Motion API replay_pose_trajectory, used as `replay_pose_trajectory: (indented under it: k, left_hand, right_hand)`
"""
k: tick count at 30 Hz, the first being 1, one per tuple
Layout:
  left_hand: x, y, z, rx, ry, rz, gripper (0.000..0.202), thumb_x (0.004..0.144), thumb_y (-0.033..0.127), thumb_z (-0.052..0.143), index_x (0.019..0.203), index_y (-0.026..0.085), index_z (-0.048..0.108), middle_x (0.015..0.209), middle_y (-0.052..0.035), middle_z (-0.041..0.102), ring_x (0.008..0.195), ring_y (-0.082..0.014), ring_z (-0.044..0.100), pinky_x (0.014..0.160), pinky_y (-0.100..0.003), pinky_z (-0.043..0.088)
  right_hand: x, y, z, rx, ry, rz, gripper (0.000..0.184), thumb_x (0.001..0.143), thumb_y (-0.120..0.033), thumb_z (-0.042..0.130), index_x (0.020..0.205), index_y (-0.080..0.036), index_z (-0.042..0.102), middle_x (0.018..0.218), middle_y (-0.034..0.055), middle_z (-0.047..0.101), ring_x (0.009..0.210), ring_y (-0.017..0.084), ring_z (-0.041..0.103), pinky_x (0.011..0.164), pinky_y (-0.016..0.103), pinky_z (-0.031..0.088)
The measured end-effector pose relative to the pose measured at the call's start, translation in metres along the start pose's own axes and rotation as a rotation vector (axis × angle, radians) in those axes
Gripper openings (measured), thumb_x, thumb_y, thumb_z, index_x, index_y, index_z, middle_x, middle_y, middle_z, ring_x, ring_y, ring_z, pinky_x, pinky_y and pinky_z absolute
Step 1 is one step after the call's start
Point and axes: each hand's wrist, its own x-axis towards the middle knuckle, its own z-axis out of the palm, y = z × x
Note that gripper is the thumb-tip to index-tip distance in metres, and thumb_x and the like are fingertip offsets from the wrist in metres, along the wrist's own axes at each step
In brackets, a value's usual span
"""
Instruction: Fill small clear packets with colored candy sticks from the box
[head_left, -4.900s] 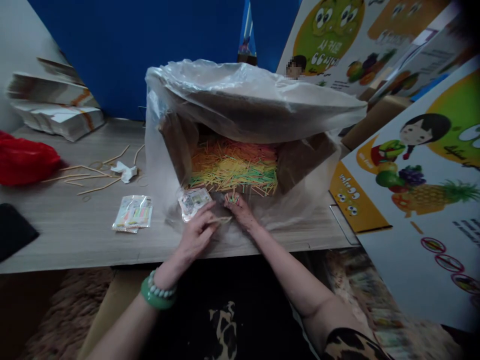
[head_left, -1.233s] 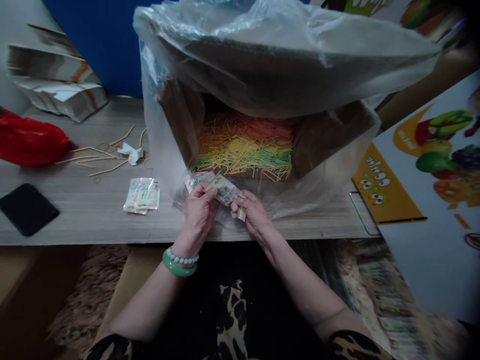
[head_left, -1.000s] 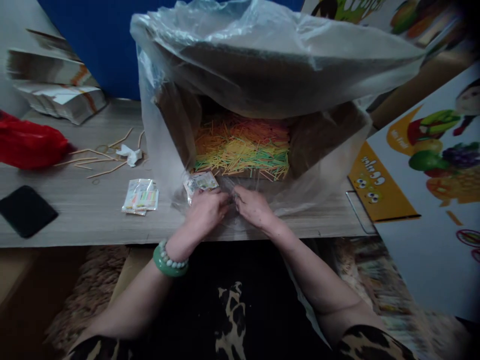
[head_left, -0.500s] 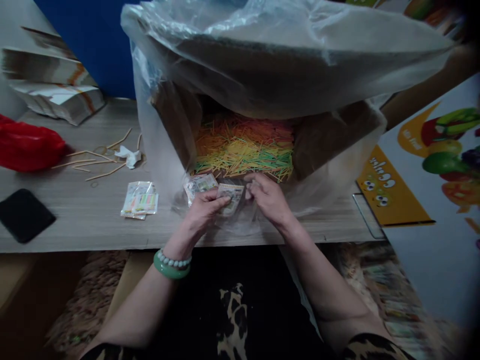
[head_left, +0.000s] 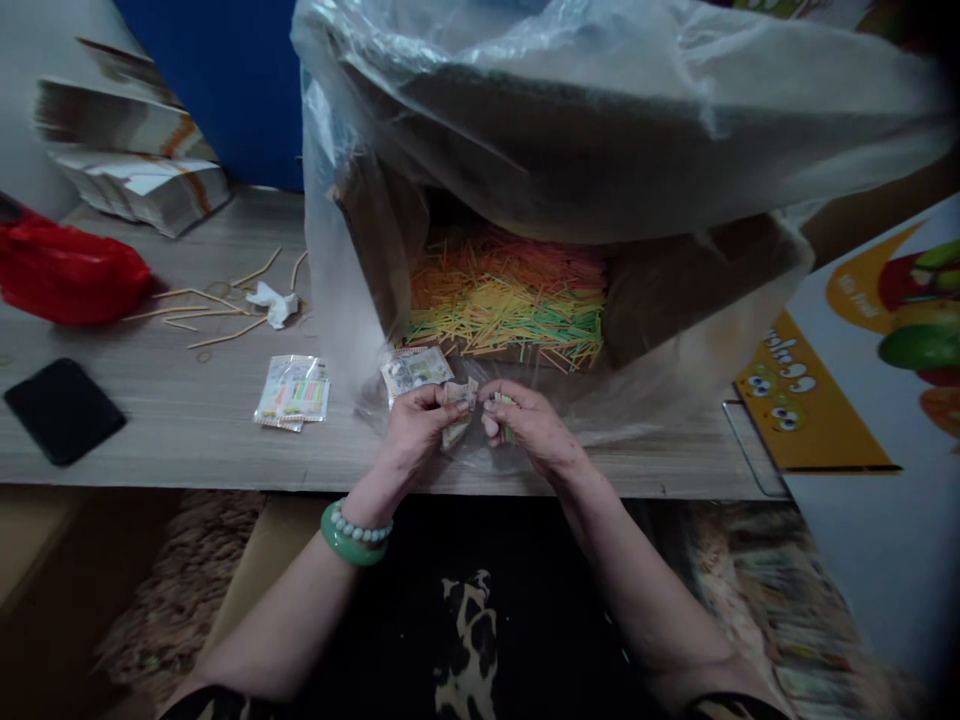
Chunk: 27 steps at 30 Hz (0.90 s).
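My left hand (head_left: 415, 428) pinches a small printed plastic packet (head_left: 460, 402) at the front edge of the table. Right beside it, my right hand (head_left: 541, 428) is closed around a small bunch of short coloured sticks (head_left: 505, 404), close to the packet's upper edge. Just beyond both hands, a carton lined with clear plastic (head_left: 337, 320) lies open towards me. A heap of thin yellow, green, orange and pink sticks (head_left: 502, 310) fills its bottom. Further printed packets (head_left: 414, 368) lie by the carton's near left corner, partly behind my left hand.
Left of the carton lie packets with coloured sticks inside (head_left: 294, 392), a crumpled white scrap (head_left: 273, 304), tan strips (head_left: 196, 311) and a black flat object (head_left: 64, 410). Behind are a red bag (head_left: 71, 268) and stacked bundles (head_left: 142, 180). A printed carton (head_left: 810, 400) stands at right.
The view has shifted, moving the scene slightly right. My right hand now shows coloured sticks in its fingers. The packet in my left hand has turned, its top bent towards my right hand.
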Motion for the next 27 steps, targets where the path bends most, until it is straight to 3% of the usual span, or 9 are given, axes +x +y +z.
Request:
replay_pose_trajectory:
  k: [7,12,15,20,23,27]
  left_hand:
    - [-0.008,0.004,-0.004,0.144,-0.181,-0.007,0.025,0.071,0.037,0.074,0.069,0.013,0.069,0.065,-0.0035,0.066,0.059,-0.0134,0.057,0.057,-0.025,0.044]
    - [-0.009,0.005,-0.011,0.314,0.062,0.099,0.029,0.064,0.028,0.075,0.051,0.016,0.052,0.047,0.0071,0.041,0.045,-0.0052,0.033,0.046,-0.02,0.025]
    - [-0.01,0.006,-0.011,0.361,0.038,0.136,0.027,0.064,0.026,0.073,0.052,0.016,0.05,0.049,0.0067,0.041,0.048,-0.0053,0.033,0.047,-0.02,0.024]
    - [-0.017,0.018,-0.002,0.271,-0.106,0.008,0.027,0.062,0.028,0.074,0.054,0.015,0.053,0.051,0.0054,0.046,0.048,-0.0054,0.036,0.047,-0.02,0.026]
    - [-0.022,0.024,0.004,0.19,-0.147,-0.052,0.025,0.058,0.027,0.078,0.056,0.014,0.057,0.053,0.0039,0.052,0.049,-0.0054,0.039,0.048,-0.02,0.029]
    - [-0.025,0.023,0.003,0.066,-0.128,-0.075,0.028,0.054,0.025,0.082,0.054,0.014,0.056,0.051,0.0046,0.052,0.048,-0.0053,0.041,0.049,-0.02,0.033]
  right_hand:
    - [0.006,0.012,0.011,0.021,-0.016,-0.003,0.024,0.075,-0.039,0.064,0.086,-0.019,0.057,0.055,-0.0059,0.056,0.048,0.009,0.05,0.049,0.022,0.042]
    - [0.009,0.006,0.002,0.124,0.128,-0.09,0.02,0.075,-0.036,0.066,0.084,-0.02,0.056,0.058,-0.0053,0.058,0.05,0.011,0.055,0.053,0.024,0.046]
    - [0.012,-0.016,0.004,0.234,0.232,-0.293,0.019,0.08,-0.033,0.064,0.08,-0.021,0.051,0.062,-0.0049,0.06,0.058,0.012,0.061,0.061,0.027,0.05]
    - [0.016,-0.041,0.035,0.256,0.218,-0.486,0.023,0.09,-0.042,0.058,0.087,-0.024,0.044,0.066,-0.0049,0.061,0.074,0.016,0.068,0.075,0.033,0.054]
    - [0.018,-0.034,0.05,0.24,0.211,-0.507,0.024,0.091,-0.045,0.056,0.088,-0.025,0.043,0.067,-0.0044,0.064,0.078,0.017,0.07,0.079,0.035,0.054]
    - [0.016,-0.018,0.049,0.235,0.194,-0.492,0.021,0.09,-0.041,0.057,0.088,-0.025,0.043,0.066,-0.004,0.066,0.077,0.018,0.07,0.081,0.038,0.055]
